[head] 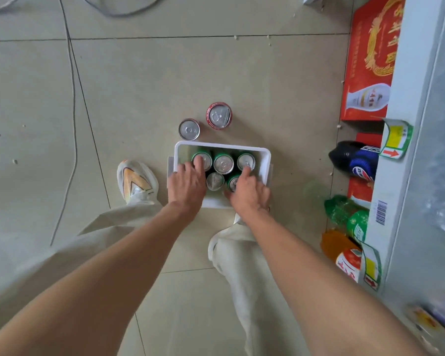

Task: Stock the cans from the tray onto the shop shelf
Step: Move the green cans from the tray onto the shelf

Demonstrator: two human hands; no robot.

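- Nearest the camera, two bare forearms reach down and forward over pale trouser legs to the white tray point(263, 163) on the tiled floor.
- The left hand point(188, 182) rests over the tray's left edge, its fingers point(198, 163) spread and lying on the top of the far-left green can point(205, 156); whether they have closed round it, I cannot tell.
- Inside the tray five cans stand upright and close together: three in the far row, with the middle can point(223, 163) untouched, and two in the near row, including a silver-topped can point(214, 180).
- The right hand point(251, 192) covers the near-right can point(232, 183), its fingers loosely apart, the forefinger touching the far-right can point(246, 160); no firm grip shows.
- Beyond the tray, on the floor, a plain silver-topped can point(189, 129) and a red-rimmed can point(219, 116) stand apart from it.
- At the right stands the shop shelf point(396, 140), with bottles and a red carton on its lower level.
- Judged from this, stocking is at an early or middle stage: no can is lifted, five wait in the tray, two wait on the floor.
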